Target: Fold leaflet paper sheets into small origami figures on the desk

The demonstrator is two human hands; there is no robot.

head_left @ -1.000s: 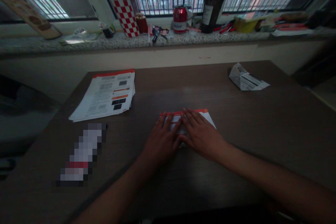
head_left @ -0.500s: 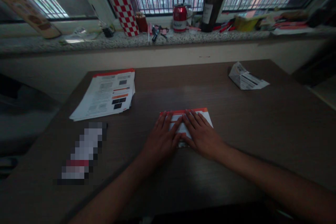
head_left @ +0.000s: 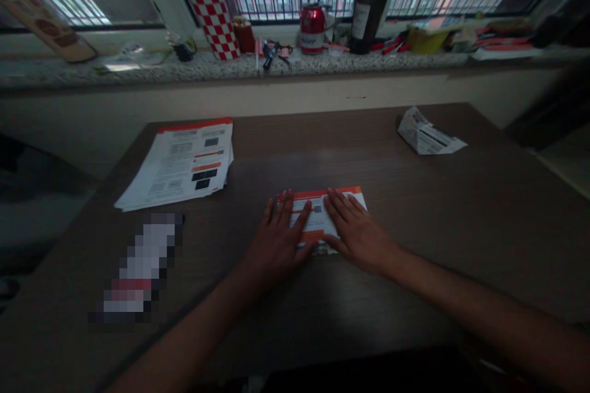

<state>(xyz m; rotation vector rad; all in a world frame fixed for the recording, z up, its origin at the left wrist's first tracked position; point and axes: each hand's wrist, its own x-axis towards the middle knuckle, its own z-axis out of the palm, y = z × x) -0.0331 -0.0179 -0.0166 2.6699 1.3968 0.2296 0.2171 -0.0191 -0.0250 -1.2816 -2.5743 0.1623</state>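
Two hands show in the head view: the left hand [head_left: 276, 242] and the right hand [head_left: 362, 233] lie open and flat, fingers extended, pressing rather than gripping. Under them, on the dark surface [head_left: 415, 209], is a sheet [head_left: 318, 216], its red-orange top edge just past the fingertips. Half a second ago the index fingers and thumbs nearly met; now they have parted, the left hand shifting outward, and more of the print shows between them, including a small dark square code and an orange band. The stack [head_left: 177, 163] beyond the left hand and the folded paper [head_left: 428, 133] beyond the right hand keep their places on the surface.

As for writing, the sheet's lines are too small to read. The stack bears a red top edge, grey text blocks, orange bars and dark picture boxes, likewise illegible; the folded paper has dark print that cannot be made out. Left of the left hand, a long item [head_left: 147, 264] is pixelated. Well beyond both hands, on the sill [head_left: 207, 70], a red can [head_left: 312, 31] carries blurred lettering on a pale band, and a dark bag [head_left: 366, 18] has a pale label, unreadable.
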